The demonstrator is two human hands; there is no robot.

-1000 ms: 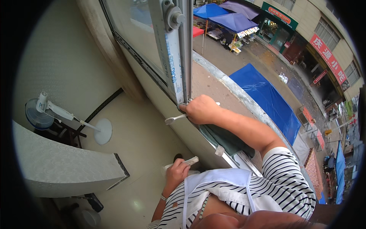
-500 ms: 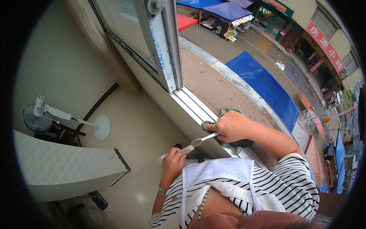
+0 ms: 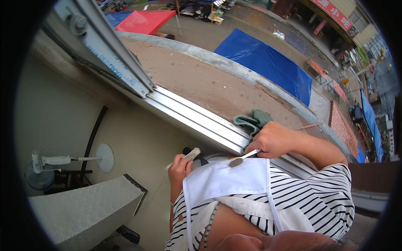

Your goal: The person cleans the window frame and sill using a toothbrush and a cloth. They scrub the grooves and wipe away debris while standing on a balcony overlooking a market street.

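My right hand (image 3: 272,140) is closed round the white handle of a small brush (image 3: 237,162), much like a toothbrush. Its head looks grey and dirty, and it points left in front of the white apron (image 3: 226,178). A dark green cloth (image 3: 257,119) is bunched in the same hand and drapes over the window track. My left hand (image 3: 179,169) grips a pale, flat, block-like piece (image 3: 192,153), with its end sticking up past the fingers; I cannot make out its kind. The ridged metal window track (image 3: 197,119) runs just beyond both hands.
A sliding window frame (image 3: 117,62) stands at the upper left. Outside lies a dusty brown ledge (image 3: 180,71), with a blue tarp canopy (image 3: 268,67) and a red canopy (image 3: 146,21) beyond. Indoors are a standing fan (image 3: 39,173) and a pale textured partition (image 3: 83,209).
The brush has come away from the pale piece and drawn back toward my body. My left hand has shifted slightly up and left. The view has turned, showing more of the window track.
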